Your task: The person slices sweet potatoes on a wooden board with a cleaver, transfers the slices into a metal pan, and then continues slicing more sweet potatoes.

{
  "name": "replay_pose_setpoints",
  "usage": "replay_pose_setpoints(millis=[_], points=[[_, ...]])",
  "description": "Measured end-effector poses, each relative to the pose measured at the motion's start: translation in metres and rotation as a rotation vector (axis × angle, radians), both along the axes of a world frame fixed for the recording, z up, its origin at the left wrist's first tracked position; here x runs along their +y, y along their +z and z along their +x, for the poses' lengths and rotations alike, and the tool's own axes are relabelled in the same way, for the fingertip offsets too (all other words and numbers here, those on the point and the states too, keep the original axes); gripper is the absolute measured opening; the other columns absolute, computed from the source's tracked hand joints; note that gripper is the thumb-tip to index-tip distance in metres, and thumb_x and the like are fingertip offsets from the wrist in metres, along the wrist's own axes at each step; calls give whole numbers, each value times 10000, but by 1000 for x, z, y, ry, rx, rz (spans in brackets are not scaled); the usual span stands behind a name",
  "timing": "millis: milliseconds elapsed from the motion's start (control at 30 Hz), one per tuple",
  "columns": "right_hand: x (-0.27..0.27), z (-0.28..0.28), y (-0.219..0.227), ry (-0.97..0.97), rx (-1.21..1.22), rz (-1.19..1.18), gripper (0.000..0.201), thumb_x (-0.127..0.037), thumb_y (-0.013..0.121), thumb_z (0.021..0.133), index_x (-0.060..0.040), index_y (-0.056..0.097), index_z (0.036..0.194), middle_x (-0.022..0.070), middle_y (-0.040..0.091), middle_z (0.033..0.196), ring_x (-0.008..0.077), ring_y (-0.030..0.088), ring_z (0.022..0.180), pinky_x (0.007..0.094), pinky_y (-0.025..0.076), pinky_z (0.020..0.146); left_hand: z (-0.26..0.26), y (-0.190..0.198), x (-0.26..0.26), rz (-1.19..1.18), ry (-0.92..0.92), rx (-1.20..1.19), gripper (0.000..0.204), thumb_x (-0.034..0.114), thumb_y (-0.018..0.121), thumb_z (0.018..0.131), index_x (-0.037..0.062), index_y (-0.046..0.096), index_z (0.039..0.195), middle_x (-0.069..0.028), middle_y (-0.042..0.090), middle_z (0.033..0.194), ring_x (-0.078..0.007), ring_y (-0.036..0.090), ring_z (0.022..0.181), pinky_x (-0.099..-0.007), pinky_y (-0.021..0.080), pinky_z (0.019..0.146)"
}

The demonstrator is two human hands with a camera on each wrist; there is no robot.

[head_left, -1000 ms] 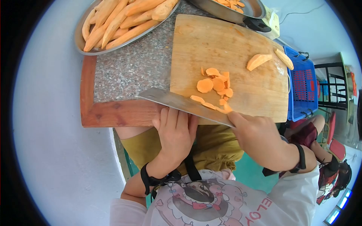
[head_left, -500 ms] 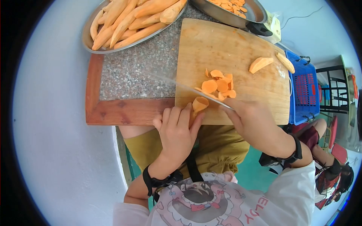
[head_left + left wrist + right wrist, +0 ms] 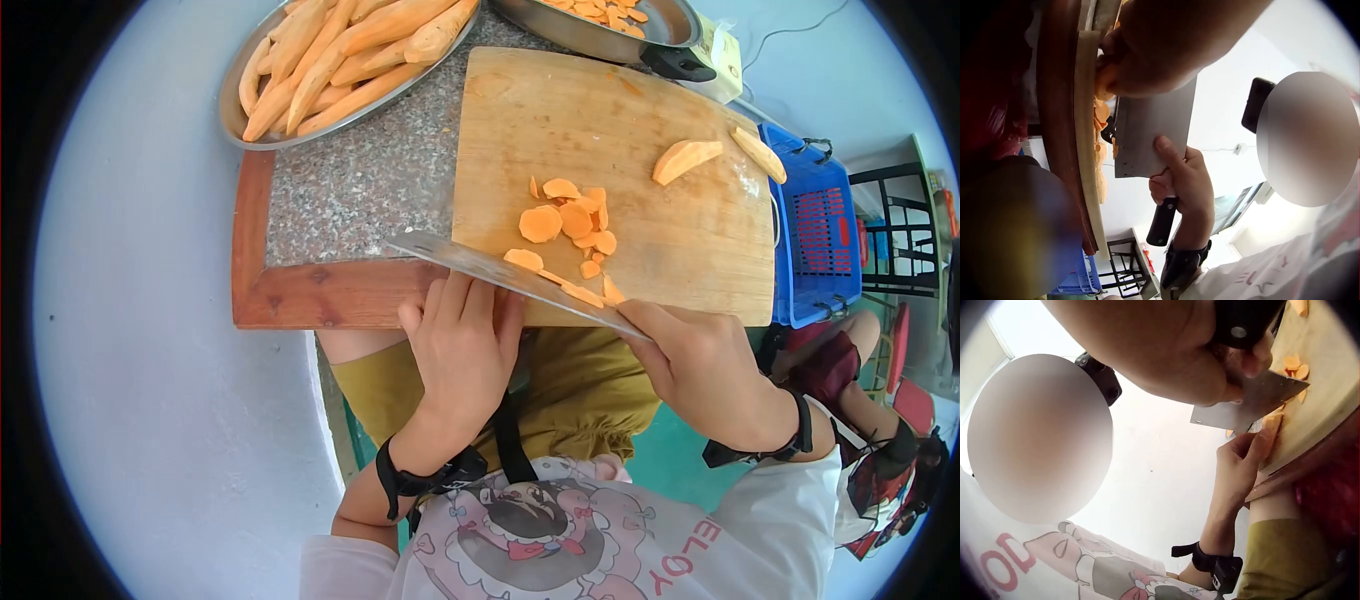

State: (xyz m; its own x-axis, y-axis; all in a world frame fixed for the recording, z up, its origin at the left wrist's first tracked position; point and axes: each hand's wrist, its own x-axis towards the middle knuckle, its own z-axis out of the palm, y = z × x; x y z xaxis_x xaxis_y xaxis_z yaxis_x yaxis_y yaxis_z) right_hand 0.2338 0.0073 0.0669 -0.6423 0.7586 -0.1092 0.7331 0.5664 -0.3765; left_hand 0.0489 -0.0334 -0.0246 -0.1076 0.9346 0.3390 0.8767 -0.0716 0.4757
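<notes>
My right hand (image 3: 715, 365) grips a cleaver (image 3: 500, 275), its thumb pressed on the side of the blade in the left wrist view. The broad blade slants across the near left edge of the wooden cutting board (image 3: 560, 120). Behind it, my left hand (image 3: 460, 350) holds a peeled orange sweet potato (image 3: 1272, 431), which the blade hides in the head view. Fingertips of that hand lie close to the blade. Thin sweet potato slices (image 3: 540, 225) sit in a loose pile beyond the cleaver, with a few strung along the blade.
Two larger sweet potato pieces (image 3: 688, 160) lie at the board's right. A metal tray (image 3: 235, 125) of peeled sweet potatoes stands at the far left, a pan (image 3: 690, 25) with slices at the back. Right of the board is a blue basket (image 3: 815, 240); another person sits beyond.
Half a second ago the cleaver was lifted and blurred, with the sweet potato's cut end showing. Now it is back down across the sweet potato, much as one second ago. The left hand keeps its hold.
</notes>
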Motion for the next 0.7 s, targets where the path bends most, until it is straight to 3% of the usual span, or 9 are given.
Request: replay_pose_setpoints(millis=[233,500,700], points=[[-1,2,-6,51,27,56,125,-60,581,749,-21,466,780,102,536,648,282,556,501,363,436,420,-1,-2,-2,18,-9,0,207,116,674,687,32,603,862,-77,550,833,-233,517,784,-353,299,701],[-5,-2,-5,110,-137,147,263,-3,579,600,40,482,841,101,526,670,225,561,472,320,444,398,-2,-4,-3,53,-65,108,283,136,711,627,39,623,877,-91,565,871,-267,526,857,-389,320,736],[-2,-8,-6,142,-178,141,248,2,584,620,49,486,842,129,567,702,234,600,516,315,454,407,0,-2,-1,93,-53,114,259,139,715,628,47,625,853,-92,566,868,-265,527,857,-369,333,732]])
